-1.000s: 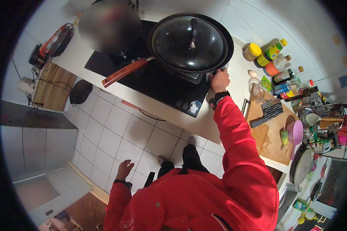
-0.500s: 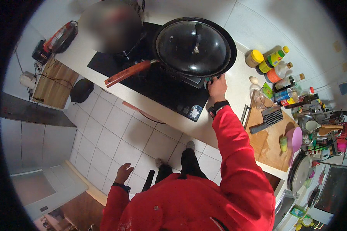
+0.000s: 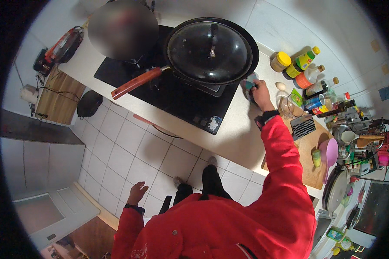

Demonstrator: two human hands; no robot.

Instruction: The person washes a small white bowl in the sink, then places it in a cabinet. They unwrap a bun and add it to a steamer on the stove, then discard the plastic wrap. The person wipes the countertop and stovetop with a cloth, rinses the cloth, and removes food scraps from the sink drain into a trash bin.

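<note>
My right hand (image 3: 262, 94) presses a small, crumpled grey-green cloth (image 3: 249, 82) onto the counter, just right of the black cooktop (image 3: 160, 99). Most of the cloth is hidden beneath the fingers. Close by, to the left, a black wok (image 3: 170, 58) with a domed dark lid (image 3: 194, 52) stands on the cooktop, its wooden handle (image 3: 136, 83) pointing toward the front left. An egg (image 3: 280, 86) and a clear glass cup (image 3: 292, 106) are right of that hand. Over the floor, my left hand (image 3: 137, 193) hangs with nothing in it, fingers loosely apart.
Sauce bottles (image 3: 304, 61) and a yellow-lidded jar (image 3: 281, 61) line the wall. Under my right forearm lies a wooden cutting board (image 3: 309, 166), bearing a cleaver (image 3: 303, 127), a green vegetable piece (image 3: 317, 158) and a pink ladle (image 3: 329, 152). A blurred round pot (image 3: 123, 30) stands back left.
My right hand has moved right with the cloth, from the cooktop's right edge onto the pale counter. My forearm now covers part of the cleaver. The left hand stays low.
</note>
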